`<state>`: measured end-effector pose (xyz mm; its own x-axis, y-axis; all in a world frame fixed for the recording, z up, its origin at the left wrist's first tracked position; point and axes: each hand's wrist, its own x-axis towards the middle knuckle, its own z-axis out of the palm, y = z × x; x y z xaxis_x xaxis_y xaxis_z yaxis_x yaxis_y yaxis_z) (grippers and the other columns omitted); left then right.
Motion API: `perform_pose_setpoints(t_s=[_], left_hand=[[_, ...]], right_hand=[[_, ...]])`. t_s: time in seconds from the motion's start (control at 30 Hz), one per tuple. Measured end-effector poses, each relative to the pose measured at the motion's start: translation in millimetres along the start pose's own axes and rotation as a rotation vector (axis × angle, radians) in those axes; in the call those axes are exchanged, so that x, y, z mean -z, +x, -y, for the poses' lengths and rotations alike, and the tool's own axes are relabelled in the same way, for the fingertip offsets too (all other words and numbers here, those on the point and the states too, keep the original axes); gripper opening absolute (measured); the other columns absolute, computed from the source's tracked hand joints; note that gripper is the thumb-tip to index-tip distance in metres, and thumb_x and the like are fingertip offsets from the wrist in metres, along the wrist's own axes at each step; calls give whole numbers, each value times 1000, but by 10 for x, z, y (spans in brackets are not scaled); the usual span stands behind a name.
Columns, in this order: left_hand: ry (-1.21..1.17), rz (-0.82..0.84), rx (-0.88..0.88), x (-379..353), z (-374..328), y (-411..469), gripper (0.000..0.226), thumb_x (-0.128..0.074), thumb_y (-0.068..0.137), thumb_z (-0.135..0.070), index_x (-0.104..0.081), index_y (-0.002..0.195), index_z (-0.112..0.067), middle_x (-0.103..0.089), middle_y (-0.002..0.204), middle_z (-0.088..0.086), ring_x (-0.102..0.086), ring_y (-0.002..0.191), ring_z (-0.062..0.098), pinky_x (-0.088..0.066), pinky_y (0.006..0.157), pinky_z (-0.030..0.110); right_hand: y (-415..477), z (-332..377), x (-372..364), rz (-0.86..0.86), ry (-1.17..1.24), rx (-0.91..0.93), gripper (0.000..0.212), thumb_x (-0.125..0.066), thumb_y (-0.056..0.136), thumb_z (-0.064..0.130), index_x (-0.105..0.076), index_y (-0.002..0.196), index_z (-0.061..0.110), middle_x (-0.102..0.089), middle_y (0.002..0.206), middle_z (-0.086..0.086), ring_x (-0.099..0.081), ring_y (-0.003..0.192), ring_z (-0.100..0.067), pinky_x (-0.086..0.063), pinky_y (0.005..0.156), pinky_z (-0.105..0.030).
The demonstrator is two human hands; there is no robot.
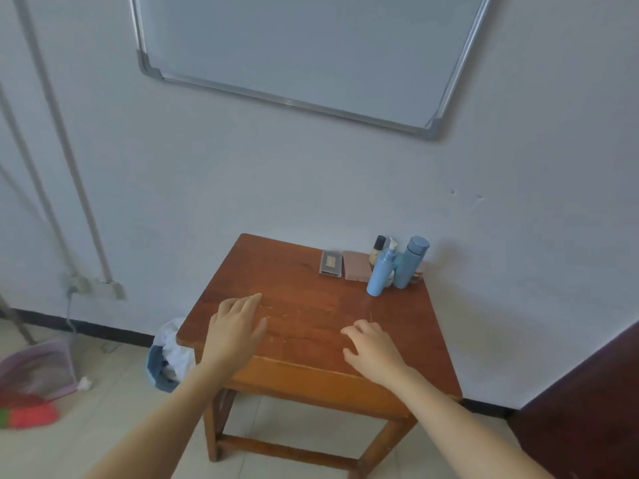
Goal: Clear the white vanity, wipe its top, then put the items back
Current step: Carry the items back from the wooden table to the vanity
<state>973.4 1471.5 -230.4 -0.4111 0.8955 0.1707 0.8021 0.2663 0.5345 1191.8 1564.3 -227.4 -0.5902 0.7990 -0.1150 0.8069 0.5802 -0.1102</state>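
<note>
Head view: clearing seems not yet begun
Left hand (238,328) and right hand (375,352) empty, fingers (249,303) relaxed over worktop (304,288); bottles (380,274) at far corner need lifting next

A single wide-angle camera, worn on the head, is supplying the only view. It is looking forward and down onto the wooden table (304,271) from close range. The left hand (237,328) and right hand (373,350) are showing at mid-frame. The wall (242,167) and whiteboard (311,46) are filling the upper half, and the frame is sitting tilted.
</note>
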Motion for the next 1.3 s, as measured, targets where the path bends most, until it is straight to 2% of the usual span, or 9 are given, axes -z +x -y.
perform_pose_setpoints(t_s=[0.3, 0.47, 0.63, 0.73, 0.83, 0.93, 1.1, 1.17, 1.3], left_hand=[[116, 145, -15, -538, -22, 876, 47, -35, 96, -34, -29, 141, -22, -33, 146, -6, -20, 137, 16, -22, 111, 35], [176, 195, 87, -819, 67, 1427, 47, -34, 96, -34, -27, 142, -24, -29, 148, -5, -19, 138, 15, -20, 111, 34], [206, 223, 184, -1058, 92, 1918, 47, -35, 96, -35, -28, 141, -24, -30, 147, -4, -20, 137, 16, -21, 111, 34], [195, 240, 185, -1248, 34, 2141, 48, -36, 95, -34, -28, 141, -23, -30, 147, -3, -20, 137, 17, -22, 110, 33], [200, 310, 149, -1474, -46, 2281, 49, -37, 95, -34, -27, 142, -24, -26, 149, -2, -18, 138, 18, -21, 111, 32], [223, 359, 103, -1660, -121, 2415, 51, -37, 95, -36, -22, 143, -27, -16, 152, 0, -12, 140, 21, -18, 112, 34], [260, 450, -96, -1892, -336, 2708, 55, -36, 94, -38, -13, 144, -32, -4, 155, 1, -3, 141, 23, -14, 113, 37], [281, 497, -173, -1951, -417, 2869, 54, -36, 94, -38, -16, 144, -31, -3, 155, 2, -2, 141, 25, -13, 113, 39], [350, 546, -238, -1969, -361, 3100, 45, -32, 95, -38, -29, 140, -35, -7, 155, 3, 0, 141, 28, -10, 113, 43]], right_hand=[[1043, -436, -129, -42, 114, -40, 42, -42, 95, 26, -38, 136, 20, -38, 138, -3, -36, 123, -21, -36, 100, -31], [1950, -595, -219, -87, 168, -45, 41, -43, 94, 24, -39, 134, 16, -30, 144, -8, -33, 128, -24, -37, 102, -34], [2658, -801, -301, -147, 285, -229, 43, -43, 93, 23, -37, 135, 16, -34, 142, -12, -29, 131, -29, -34, 105, -37], [2931, -914, -348, -152, 351, -390, 42, -44, 94, 25, -39, 135, 15, -34, 145, -12, -17, 138, -32, -23, 113, -41], [3068, -983, -374, -129, 329, -473, 43, -47, 92, 24, -39, 135, 19, -31, 146, -12, -13, 140, -32, -24, 112, -44], [3155, -1064, -321, -72, 232, -549, 36, -44, 93, 25, -43, 128, 20, -33, 142, -11, -22, 135, -31, -26, 110, -42], [3146, -1095, -355, 7, 200, -637, 43, -45, 92, 33, -38, 133, 19, -31, 142, -13, -25, 133, -33, -20, 108, -50], [3166, -1085, -341, 15, 211, -662, 44, -44, 92, 33, -38, 133, 20, -29, 143, -12, -24, 133, -33, -18, 109, -51], [3228, -1052, -254, 9, 256, -734, 43, -48, 91, 34, -39, 131, 23, -26, 144, -11, -28, 129, -33, -31, 103, -44]])
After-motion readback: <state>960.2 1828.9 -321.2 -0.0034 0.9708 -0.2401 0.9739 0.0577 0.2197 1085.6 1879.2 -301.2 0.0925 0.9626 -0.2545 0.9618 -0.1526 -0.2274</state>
